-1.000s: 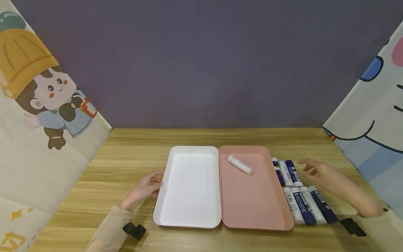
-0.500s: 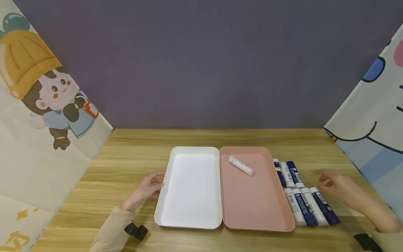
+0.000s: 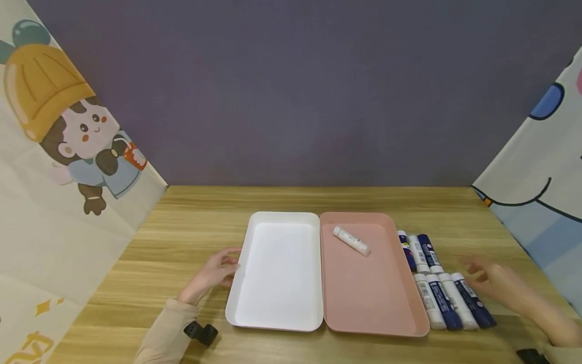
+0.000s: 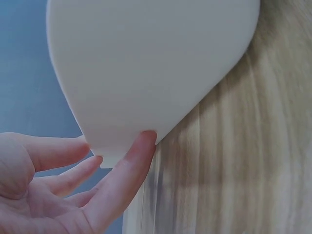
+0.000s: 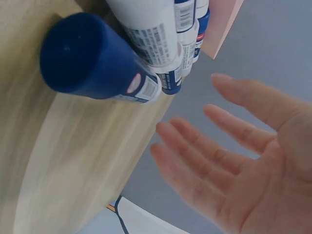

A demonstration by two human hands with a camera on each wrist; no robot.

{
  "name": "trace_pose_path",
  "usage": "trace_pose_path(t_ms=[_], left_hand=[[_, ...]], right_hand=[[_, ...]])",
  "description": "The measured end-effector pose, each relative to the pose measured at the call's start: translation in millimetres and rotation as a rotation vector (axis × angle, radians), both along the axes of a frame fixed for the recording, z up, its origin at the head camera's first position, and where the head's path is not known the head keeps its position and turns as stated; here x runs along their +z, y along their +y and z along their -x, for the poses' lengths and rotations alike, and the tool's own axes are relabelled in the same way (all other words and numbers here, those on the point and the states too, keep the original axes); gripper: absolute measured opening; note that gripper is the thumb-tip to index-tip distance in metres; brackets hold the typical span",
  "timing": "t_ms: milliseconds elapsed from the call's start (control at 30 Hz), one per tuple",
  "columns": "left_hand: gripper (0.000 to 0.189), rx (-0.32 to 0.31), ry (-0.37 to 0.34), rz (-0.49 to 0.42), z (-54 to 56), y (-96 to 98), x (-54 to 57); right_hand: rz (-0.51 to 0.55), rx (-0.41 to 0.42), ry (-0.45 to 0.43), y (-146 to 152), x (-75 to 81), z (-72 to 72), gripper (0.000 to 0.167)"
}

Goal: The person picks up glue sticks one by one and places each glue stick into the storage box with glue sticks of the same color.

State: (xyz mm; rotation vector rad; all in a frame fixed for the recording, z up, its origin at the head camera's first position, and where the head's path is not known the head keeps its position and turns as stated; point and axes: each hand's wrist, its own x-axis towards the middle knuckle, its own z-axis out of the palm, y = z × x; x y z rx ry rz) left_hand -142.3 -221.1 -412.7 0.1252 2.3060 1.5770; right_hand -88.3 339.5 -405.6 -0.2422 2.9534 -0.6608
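Note:
My left hand (image 3: 213, 273) rests at the left side of a white tray (image 3: 229, 308), its fingertips touching the outer wall. Close up in the left wrist view, fingers (image 4: 141, 146) lie against the tray wall (image 4: 156, 73), loosely bent. To the right of the glue sticks hovers my right hand (image 3: 500, 283), holding nothing, fingers relaxed and spread in the right wrist view. Nearest to it lies a navy glue stick (image 3: 473, 301), also large in the right wrist view (image 5: 97, 58). A white glue stick (image 3: 352, 241) lies slanted inside the pink tray (image 3: 368, 298).
Several white and navy glue sticks (image 3: 418, 253) lie in two rows beside the pink tray's right wall. Both trays stand side by side on the wooden table (image 3: 182, 217). A dark panel (image 3: 291, 101) rises behind, with printed sheets (image 3: 27, 242) at the sides.
My right hand has drawn back rightward and toward me, away from the back row of glue sticks. The head view has shifted slightly. My left hand stays at the white tray.

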Motion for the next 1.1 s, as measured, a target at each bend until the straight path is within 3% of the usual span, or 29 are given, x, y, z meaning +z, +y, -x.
trace_pose_path(t_ms=[400, 700, 1100], left_hand=[[0.044, 0.023, 0.002, 0.000, 1.0, 0.8, -3.8], [0.043, 0.042, -0.002, 0.007, -0.3, 1.3, -2.5], [0.043, 0.075, -0.018, 0.006, 1.3, 1.8, -4.7]], right_hand=[[-0.020, -0.009, -0.080, 8, -14.8, 2.7, 0.050], [0.005, 0.007, -0.055, 8, -21.5, -1.0, 0.048], [0.031, 0.006, -0.149, 8, -24.3, 1.5, 0.048]])
